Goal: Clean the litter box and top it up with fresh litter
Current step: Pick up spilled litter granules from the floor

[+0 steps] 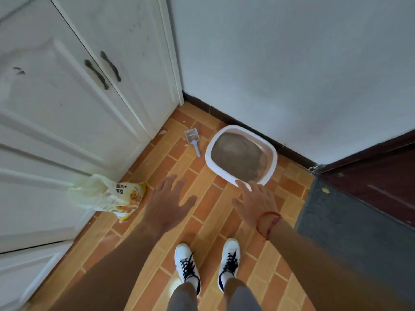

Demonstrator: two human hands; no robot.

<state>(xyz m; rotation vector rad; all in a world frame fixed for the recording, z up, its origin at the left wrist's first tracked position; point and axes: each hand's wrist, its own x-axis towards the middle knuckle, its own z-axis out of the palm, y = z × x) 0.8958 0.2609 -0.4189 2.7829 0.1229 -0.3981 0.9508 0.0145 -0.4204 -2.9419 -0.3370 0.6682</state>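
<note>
Clearly nothing is held: left hand (168, 198) and right hand (253, 203) hang spread, empty, before the litter box (208, 153), scoop (192, 138) just left of it, litter bag (112, 196) further left; pouring before scooping would bury waste

Head view, standing, looking down at an orange brick-pattern floor (208, 205). Litter box (226, 173) sits against the wall base — white rim, grey-brown litter (238, 153) inside. Slotted grey scoop (192, 138) lies on the floor just left of it. Yellow-white litter bag (112, 196) leans at the white cabinet (67, 131). Left hand (167, 203) and right hand (256, 203) both outstretched, fingers spread, holding nothing — right fingertips overlap the box's near rim in frame. Red string (268, 223) on right wrist. White sneakers (186, 263) below, dark mat (348, 221) at right.
</note>
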